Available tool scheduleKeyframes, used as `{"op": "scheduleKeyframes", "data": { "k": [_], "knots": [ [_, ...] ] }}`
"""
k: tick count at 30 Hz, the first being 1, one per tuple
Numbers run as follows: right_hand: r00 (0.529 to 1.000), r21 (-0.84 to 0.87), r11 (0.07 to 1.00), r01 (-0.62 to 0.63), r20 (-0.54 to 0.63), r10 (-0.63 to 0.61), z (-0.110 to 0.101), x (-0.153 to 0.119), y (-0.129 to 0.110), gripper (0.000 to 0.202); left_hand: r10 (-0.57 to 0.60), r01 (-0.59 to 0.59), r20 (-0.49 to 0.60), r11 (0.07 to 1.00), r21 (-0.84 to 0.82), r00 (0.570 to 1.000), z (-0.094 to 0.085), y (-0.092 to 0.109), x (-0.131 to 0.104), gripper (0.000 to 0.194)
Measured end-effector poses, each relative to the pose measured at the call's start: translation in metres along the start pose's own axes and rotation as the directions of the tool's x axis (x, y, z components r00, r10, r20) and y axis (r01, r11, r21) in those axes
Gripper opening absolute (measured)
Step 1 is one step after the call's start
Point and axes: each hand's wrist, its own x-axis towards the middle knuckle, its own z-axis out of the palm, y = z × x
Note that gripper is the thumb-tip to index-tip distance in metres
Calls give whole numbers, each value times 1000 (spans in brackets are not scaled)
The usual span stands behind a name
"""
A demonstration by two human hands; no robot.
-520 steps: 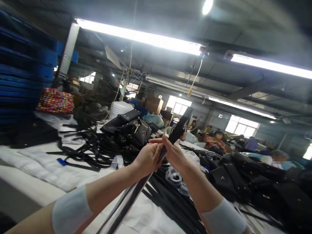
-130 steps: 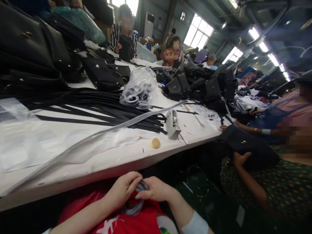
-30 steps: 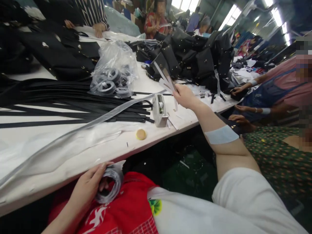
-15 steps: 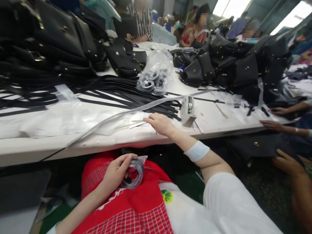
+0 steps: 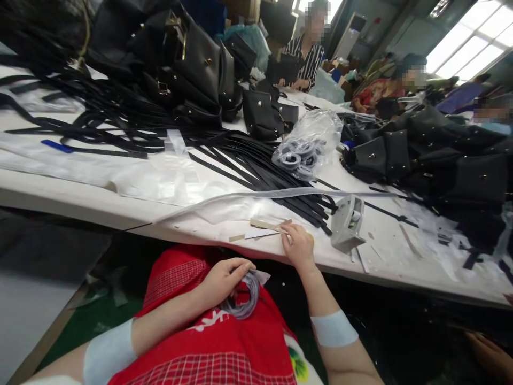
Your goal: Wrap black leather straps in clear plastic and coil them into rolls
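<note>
My left hand (image 5: 228,280) is closed around a coil of grey, see-through strip (image 5: 249,302) and rests over the red apron (image 5: 216,337). A pale loose end sticks out past the thumb. At the table's front edge, my right hand (image 5: 298,243) is closed, its fingertips pinching the end of a flat beige strip (image 5: 262,225). A thin white strip (image 5: 258,233) lies just under it, close to the fingers. To the right of that hand stands a grey tape dispenser (image 5: 348,224).
Black straps (image 5: 256,155) spread across the white table (image 5: 116,187), beside piles of black handbags (image 5: 196,64). A clear bag (image 5: 315,141) holds several grey rings. One long translucent strip (image 5: 240,193) runs along the front. People work across the table; another hand (image 5: 491,347) shows at lower right.
The view has swung left, so the table things appear further right. My right hand has come nearer the table edge and now pinches the beige strip. My left hand still holds the coil.
</note>
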Motion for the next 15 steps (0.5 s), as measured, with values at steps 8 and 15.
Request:
{"op": "scheduleKeyframes", "data": {
  "k": [8, 15],
  "knots": [
    [961, -196, 980, -17, 267, 70, 9, 19, -1, 17, -4, 4, -25, 1000, -23, 1000, -11, 3, -4, 45],
    [986, -127, 988, -89, 132, 106, 4, 19, -10, 18, 25, -26, -27, 999, -24, 999, -19, 3, -5, 44]
  ]
}}
